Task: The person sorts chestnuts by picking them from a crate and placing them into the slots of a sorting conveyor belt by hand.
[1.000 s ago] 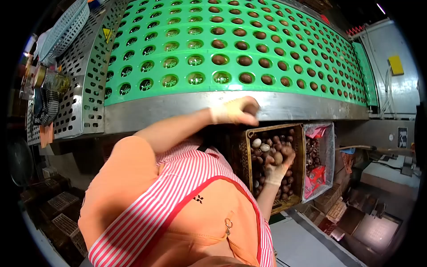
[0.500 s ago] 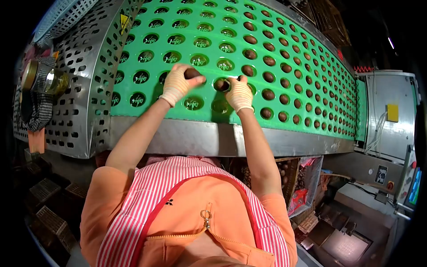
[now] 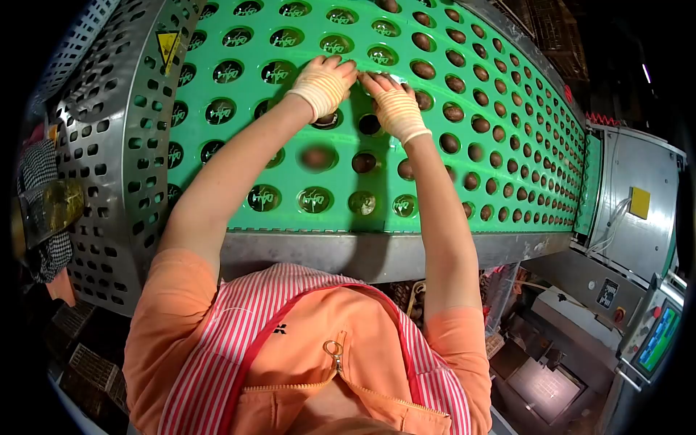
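Note:
Both hands wear pale striped gloves with bare fingertips and reach over a green tray surface (image 3: 290,217) full of round cups. My left hand (image 3: 323,81) is bent over the cups, fingers curled down; anything under them is hidden. Close beside it, my right hand (image 3: 394,105) has its fingers curled down at a cup, and its grip is hidden too. A blurred brown egg (image 3: 317,158) is at a cup below my left hand. Another brown egg (image 3: 364,162) sits in a cup right of it. Many cups to the right hold brown eggs; those at left show none.
A perforated metal panel (image 3: 109,145) with a yellow warning sign (image 3: 168,48) borders the left side. The metal edge (image 3: 319,254) runs along the front. A control panel with a screen (image 3: 656,341) and a metal cabinet (image 3: 638,188) stand at the right.
Both hands moved from the crate and the tray's front edge onto the green cups, then farther up them. Brown eggs now show in cups below the hands. The view has shifted.

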A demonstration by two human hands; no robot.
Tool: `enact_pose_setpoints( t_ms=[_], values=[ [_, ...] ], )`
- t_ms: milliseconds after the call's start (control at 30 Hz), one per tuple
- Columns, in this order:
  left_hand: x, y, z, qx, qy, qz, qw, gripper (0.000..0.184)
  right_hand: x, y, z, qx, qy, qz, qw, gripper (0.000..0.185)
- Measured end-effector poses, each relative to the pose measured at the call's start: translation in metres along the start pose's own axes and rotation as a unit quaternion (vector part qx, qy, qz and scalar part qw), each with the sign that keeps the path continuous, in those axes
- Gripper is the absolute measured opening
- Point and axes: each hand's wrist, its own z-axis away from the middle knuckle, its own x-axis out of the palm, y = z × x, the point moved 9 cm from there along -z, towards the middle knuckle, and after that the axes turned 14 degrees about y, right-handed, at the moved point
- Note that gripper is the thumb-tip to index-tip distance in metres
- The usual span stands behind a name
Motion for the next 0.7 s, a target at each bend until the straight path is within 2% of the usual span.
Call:
enact_pose_setpoints(
  t_ms=[67, 167, 200, 233, 300, 367, 400, 433, 500, 533, 633, 667, 700],
  values=[
    [0.016, 0.001, 0.014, 0.029, 0.098, -0.021, 0.995, 0.047, 0.02, 0.012, 0.007, 0.053, -0.034, -0.046, 0.997, 0.064],
    [0.019, -0.018, 0.02, -0.055, 0.055, 0.19, 0.979, 0.051, -0.026, 0.009, 0.02, 0.121, 0.119, -0.071, 0.983, 0.053],
    [0.013, -0.035, 0.029, -0.101, 0.126, 0.313, 0.936, 0.048, -0.054, -0.001, 0.031, 0.167, 0.169, -0.11, 0.965, 0.048],
    [-0.011, -0.048, 0.038, -0.169, 0.177, 0.295, 0.924, 0.044, -0.054, 0.0, 0.051, 0.196, 0.171, -0.097, 0.961, 0.042],
    [-0.024, -0.051, 0.06, -0.228, 0.099, 0.285, 0.926, 0.041, -0.047, -0.02, 0.075, 0.204, 0.066, -0.128, 0.968, 0.033],
    [-0.01, -0.022, 0.074, -0.222, -0.057, 0.208, 0.951, 0.039, -0.024, -0.044, 0.108, 0.198, -0.007, -0.124, 0.972, 0.031],
    [-0.006, -0.005, 0.081, -0.154, -0.071, 0.189, 0.967, 0.036, -0.029, -0.053, 0.113, 0.185, 0.053, -0.09, 0.977, 0.032],
    [-0.003, -0.001, 0.085, -0.129, -0.037, 0.221, 0.966, 0.036, -0.023, -0.056, 0.116, 0.193, 0.04, -0.048, 0.979, 0.03],
    [-0.01, 0.003, 0.082, -0.073, 0.029, 0.284, 0.956, 0.035, -0.029, -0.064, 0.116, 0.211, 0.096, -0.003, 0.973, 0.029],
    [-0.008, 0.005, 0.081, -0.083, 0.0, 0.276, 0.958, 0.035, -0.031, -0.067, 0.118, 0.219, 0.105, 0.0, 0.97, 0.028],
    [-0.03, 0.037, 0.078, -0.081, 0.104, 0.203, 0.97, 0.036, -0.052, -0.076, 0.125, 0.224, 0.175, -0.005, 0.959, 0.034],
    [-0.028, 0.049, 0.074, -0.063, 0.138, 0.185, 0.971, 0.039, -0.063, -0.087, 0.128, 0.2, 0.204, -0.02, 0.958, 0.04],
    [-0.02, 0.053, 0.069, -0.087, 0.097, 0.165, 0.978, 0.041, -0.074, -0.097, 0.13, 0.19, 0.212, -0.061, 0.957, 0.042]
  ],
)
